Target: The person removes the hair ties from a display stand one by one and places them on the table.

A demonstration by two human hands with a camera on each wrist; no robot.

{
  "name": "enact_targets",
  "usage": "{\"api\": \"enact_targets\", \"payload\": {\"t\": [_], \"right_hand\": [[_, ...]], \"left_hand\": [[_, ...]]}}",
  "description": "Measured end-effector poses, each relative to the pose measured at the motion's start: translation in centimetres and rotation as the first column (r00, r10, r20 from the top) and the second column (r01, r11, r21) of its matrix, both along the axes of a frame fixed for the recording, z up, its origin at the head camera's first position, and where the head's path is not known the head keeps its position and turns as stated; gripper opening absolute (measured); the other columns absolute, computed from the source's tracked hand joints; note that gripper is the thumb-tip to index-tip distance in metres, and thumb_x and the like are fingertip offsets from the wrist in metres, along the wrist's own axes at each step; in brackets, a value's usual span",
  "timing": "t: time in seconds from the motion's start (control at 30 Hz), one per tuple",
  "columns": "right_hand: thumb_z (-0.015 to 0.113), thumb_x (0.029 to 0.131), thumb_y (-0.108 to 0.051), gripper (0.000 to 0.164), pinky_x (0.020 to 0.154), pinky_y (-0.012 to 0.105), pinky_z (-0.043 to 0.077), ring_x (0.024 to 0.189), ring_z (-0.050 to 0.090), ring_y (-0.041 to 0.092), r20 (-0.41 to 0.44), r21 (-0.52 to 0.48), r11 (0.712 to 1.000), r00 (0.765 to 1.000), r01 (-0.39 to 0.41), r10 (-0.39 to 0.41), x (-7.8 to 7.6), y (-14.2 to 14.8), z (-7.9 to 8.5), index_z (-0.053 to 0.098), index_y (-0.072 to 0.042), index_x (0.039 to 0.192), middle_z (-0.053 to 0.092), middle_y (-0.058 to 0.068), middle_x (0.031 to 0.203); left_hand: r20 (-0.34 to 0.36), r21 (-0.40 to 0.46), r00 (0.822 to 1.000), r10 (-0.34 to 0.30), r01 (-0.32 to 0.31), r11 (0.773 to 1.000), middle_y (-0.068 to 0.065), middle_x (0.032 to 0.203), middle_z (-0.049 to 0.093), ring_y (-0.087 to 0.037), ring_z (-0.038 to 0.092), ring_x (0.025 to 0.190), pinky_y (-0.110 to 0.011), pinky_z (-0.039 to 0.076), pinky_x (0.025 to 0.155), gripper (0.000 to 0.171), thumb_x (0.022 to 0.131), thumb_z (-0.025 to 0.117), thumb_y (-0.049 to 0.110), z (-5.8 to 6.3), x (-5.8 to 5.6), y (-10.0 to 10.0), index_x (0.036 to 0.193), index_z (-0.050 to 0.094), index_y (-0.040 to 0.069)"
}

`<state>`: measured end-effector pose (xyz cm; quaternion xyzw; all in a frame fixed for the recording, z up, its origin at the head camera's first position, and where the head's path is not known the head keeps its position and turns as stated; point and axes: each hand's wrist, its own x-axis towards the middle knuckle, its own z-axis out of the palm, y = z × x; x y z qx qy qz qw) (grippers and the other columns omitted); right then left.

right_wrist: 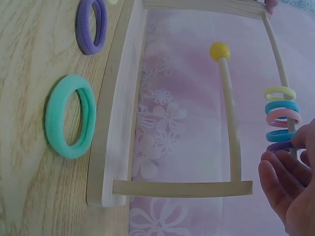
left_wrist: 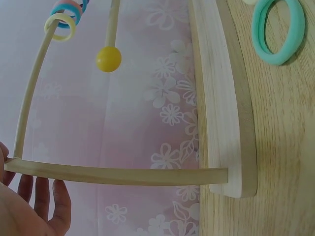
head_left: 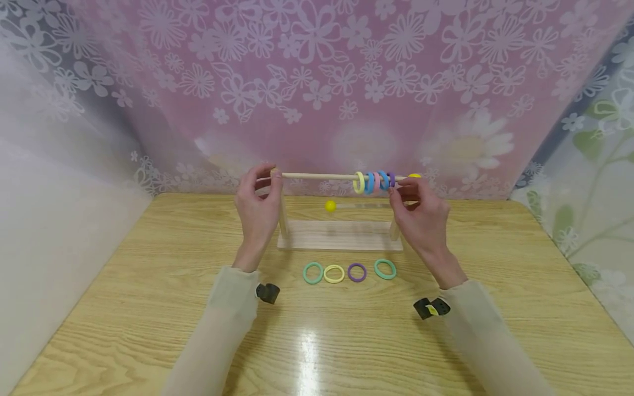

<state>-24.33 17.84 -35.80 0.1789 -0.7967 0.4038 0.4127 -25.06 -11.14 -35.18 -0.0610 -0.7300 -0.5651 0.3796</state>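
My left hand grips the top of the left post of a wooden stand, thumb in front and fingers behind. From that post an upper rod runs right, bearing yellow, blue, pink, blue and purple hair ties. My right hand pinches the purple hair tie at the right end of this row, on the rod. To its left hang a blue hair tie, a pink one and a yellow one. A yellow ball shows just behind my right hand.
A lower rod with a yellow ball at its free end extends left from the right post. On the table before the base lie two green hair ties, a yellow one and a purple one. A floral curtain hangs behind.
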Motion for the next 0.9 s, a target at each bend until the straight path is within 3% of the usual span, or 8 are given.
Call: {"api": "enact_targets", "payload": {"t": [0.17, 0.47, 0.9], "right_hand": [[0.075, 0.089, -0.004, 0.022, 0.065, -0.001, 0.044, 0.072, 0.075, 0.037, 0.009, -0.039, 0.999, 1.000, 0.011, -0.011, -0.11, -0.24, 0.11, 0.067, 0.009, 0.104, 0.076, 0.023, 0.087], [0.075, 0.089, -0.004, 0.022, 0.065, -0.003, 0.042, 0.074, 0.075, 0.038, 0.027, -0.061, 0.997, 0.998, 0.052, -0.051, 0.02, -0.56, 0.18, 0.067, 0.010, 0.104, 0.076, 0.024, 0.090], [0.076, 0.088, -0.006, 0.016, 0.065, -0.003, 0.041, 0.068, 0.074, 0.036, -0.019, -0.045, 0.997, 0.998, 0.058, -0.059, -0.14, -0.84, 0.10, 0.074, 0.008, 0.097, 0.077, 0.022, 0.086]], "left_hand": [[-0.007, 0.012, 1.000, -0.002, 0.002, 1.000, -0.012, 0.115, 0.070, -0.028, 0.071, 0.097, -0.047, 0.060, 0.075, 0.022, 0.100, 0.067, 0.024, 0.04, 0.01, 0.02, 0.117, 0.073, 0.011], [0.011, -0.006, 1.000, 0.018, -0.018, 1.000, -0.011, 0.115, 0.069, -0.025, 0.071, 0.098, -0.037, 0.059, 0.074, 0.024, 0.100, 0.066, 0.024, 0.07, 0.09, 0.12, 0.118, 0.072, 0.010], [0.004, 0.013, 1.000, 0.012, -0.012, 1.000, -0.011, 0.115, 0.070, -0.027, 0.072, 0.098, -0.039, 0.060, 0.074, 0.023, 0.100, 0.067, 0.024, -0.03, 0.04, 0.19, 0.117, 0.073, 0.010]]}}
